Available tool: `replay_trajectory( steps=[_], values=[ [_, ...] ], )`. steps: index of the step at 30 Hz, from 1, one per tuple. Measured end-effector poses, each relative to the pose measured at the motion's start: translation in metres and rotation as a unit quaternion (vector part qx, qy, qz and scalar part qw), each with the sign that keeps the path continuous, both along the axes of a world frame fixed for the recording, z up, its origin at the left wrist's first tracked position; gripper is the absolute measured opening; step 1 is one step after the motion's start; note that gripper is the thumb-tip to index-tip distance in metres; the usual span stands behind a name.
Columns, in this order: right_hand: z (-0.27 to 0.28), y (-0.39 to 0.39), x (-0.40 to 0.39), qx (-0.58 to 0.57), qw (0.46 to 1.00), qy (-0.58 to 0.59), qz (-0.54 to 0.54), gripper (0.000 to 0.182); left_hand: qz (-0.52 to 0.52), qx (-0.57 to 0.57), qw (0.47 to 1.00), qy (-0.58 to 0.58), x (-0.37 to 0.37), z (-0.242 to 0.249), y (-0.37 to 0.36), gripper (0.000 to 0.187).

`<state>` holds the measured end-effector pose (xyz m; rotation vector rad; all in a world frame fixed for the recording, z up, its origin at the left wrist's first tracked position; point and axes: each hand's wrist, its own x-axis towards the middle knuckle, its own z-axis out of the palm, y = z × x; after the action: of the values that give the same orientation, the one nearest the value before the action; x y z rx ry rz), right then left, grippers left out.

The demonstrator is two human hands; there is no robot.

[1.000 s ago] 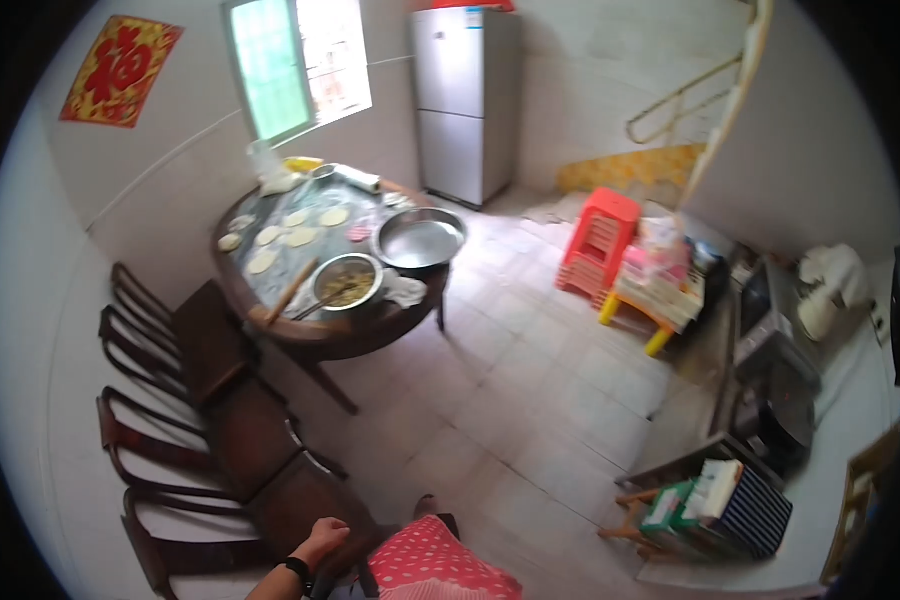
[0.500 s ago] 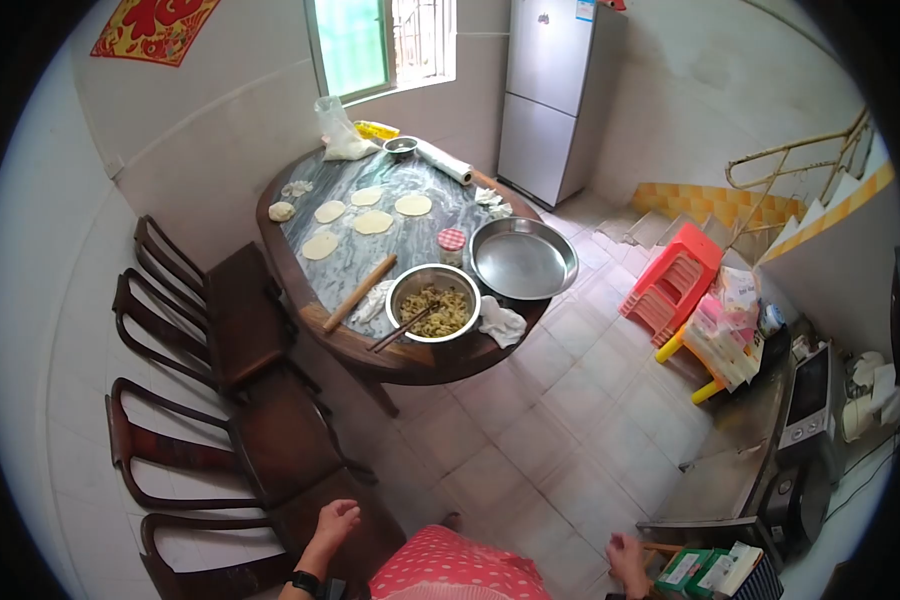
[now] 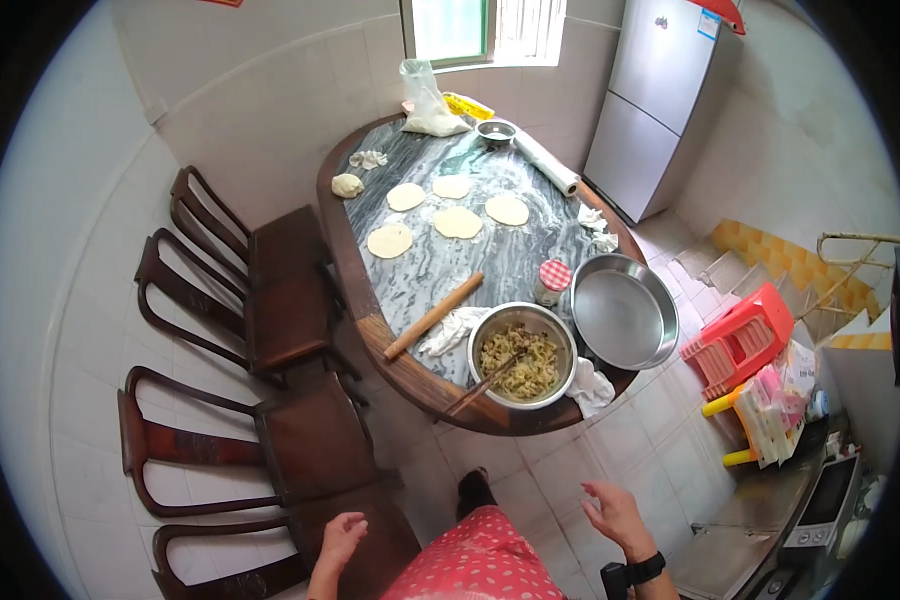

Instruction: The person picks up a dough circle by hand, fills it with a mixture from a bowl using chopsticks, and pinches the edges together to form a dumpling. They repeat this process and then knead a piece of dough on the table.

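As my view advances, the surface (image 3: 400,290) looks nearer and sits closer to the middle of the frame than a moment ago. My right hand (image 3: 615,515), out of sight at first and then low in the frame, now shows more fully at lower right, its grip open and empty. At lower left, my left hand (image 3: 340,540) holds nothing either, its fingers loosely bent. Both remain apart from the surface, so nothing there is being handled, though I judge the bowl (image 3: 565,340) of filling closest to reach. Chopsticks (image 3: 485,385) lean in it, with the rolling pin (image 3: 435,315) to its left and flat dough rounds (image 3: 458,223) at upper centre, beyond the pin.
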<state>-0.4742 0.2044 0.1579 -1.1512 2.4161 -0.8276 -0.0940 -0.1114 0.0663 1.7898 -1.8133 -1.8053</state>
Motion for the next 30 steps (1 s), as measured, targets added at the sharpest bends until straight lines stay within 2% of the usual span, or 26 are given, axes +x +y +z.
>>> replay_trajectory(
  steps=[2, 4, 6, 8, 10, 13, 15, 17, 18, 19, 21, 22, 23, 25, 26, 27, 28, 29, 30],
  values=[
    [0.006, -0.032, -0.021, 0.0, 1.0, -0.016, 0.013, 0.027, 0.006, -0.063, 0.998, 0.009, -0.013, 0.005, -0.024, 0.033],
    [0.014, -0.06, -0.043, -0.001, 1.0, -0.023, 0.005, 0.025, 0.032, -0.061, 0.997, 0.03, -0.034, 0.026, -0.047, 0.032],
    [0.022, -0.084, -0.064, 0.006, 0.999, -0.013, 0.051, 0.02, 0.037, -0.078, 0.995, 0.05, -0.059, 0.044, -0.072, 0.03],
    [0.034, -0.108, -0.079, 0.01, 0.999, -0.013, 0.037, 0.017, 0.003, -0.158, 0.986, 0.059, -0.074, 0.043, -0.103, 0.028],
    [0.035, -0.112, -0.09, 0.014, 0.999, -0.015, 0.04, 0.015, -0.003, -0.212, 0.972, 0.099, -0.096, 0.046, -0.129, 0.023],
    [0.025, -0.122, -0.099, 0.038, 0.997, -0.04, 0.051, 0.015, -0.012, -0.239, 0.967, 0.084, -0.145, 0.086, -0.164, 0.017],
    [0.028, -0.123, -0.102, 0.022, 1.0, -0.019, -0.01, 0.016, -0.042, -0.22, 0.973, 0.06, -0.178, 0.109, -0.191, 0.018],
    [0.03, -0.124, -0.101, -0.002, 0.997, -0.034, -0.075, 0.017, -0.089, -0.272, 0.958, 0.037, -0.213, 0.124, -0.22, 0.032],
    [0.03, -0.123, -0.099, 0.008, 0.994, -0.031, -0.101, 0.018, -0.084, -0.251, 0.963, 0.045, -0.225, 0.114, -0.241, 0.039],
    [0.03, -0.122, -0.095, 0.02, 0.991, -0.027, -0.132, 0.019, -0.113, -0.276, 0.952, 0.061, -0.242, 0.109, -0.257, 0.042],
    [0.032, -0.12, -0.081, 0.036, 0.985, -0.026, -0.169, 0.019, -0.204, -0.334, 0.919, 0.034, -0.28, 0.103, -0.29, 0.033],
    [0.033, -0.118, -0.073, 0.054, 0.977, -0.015, -0.205, 0.02, -0.224, -0.387, 0.891, 0.077, -0.3, 0.096, -0.303, 0.027],
    [0.033, -0.114, -0.062, 0.055, 0.975, -0.021, -0.215, 0.02, -0.237, -0.381, 0.89, 0.081, -0.318, 0.084, -0.321, 0.026],
    [0.034, -0.112, -0.032, 0.082, 0.944, -0.026, -0.319, 0.021, -0.296, -0.397, 0.867, 0.057, -0.355, 0.068, -0.354, 0.033],
    [0.037, -0.116, -0.015, 0.088, 0.941, -0.029, -0.326, 0.021, -0.329, -0.415, 0.847, 0.047, -0.366, 0.057, -0.369, 0.037],
    [0.042, -0.121, 0.001, 0.103, 0.93, -0.033, -0.352, 0.02, -0.336, -0.41, 0.847, 0.05, -0.375, 0.05, -0.381, 0.037],
    [0.048, -0.127, 0.011, 0.116, 0.918, -0.035, -0.379, 0.019, -0.329, -0.452, 0.827, 0.058, -0.387, 0.044, -0.393, 0.041],
    [0.086, -0.156, 0.015, 0.249, 0.901, -0.025, -0.355, 0.032, -0.319, -0.494, 0.806, 0.066, -0.397, 0.038, -0.404, 0.046],
    [0.092, -0.17, 0.023, 0.251, 0.898, -0.027, -0.36, 0.032, -0.324, -0.491, 0.805, 0.069, -0.406, 0.032, -0.415, 0.046]
  ],
)
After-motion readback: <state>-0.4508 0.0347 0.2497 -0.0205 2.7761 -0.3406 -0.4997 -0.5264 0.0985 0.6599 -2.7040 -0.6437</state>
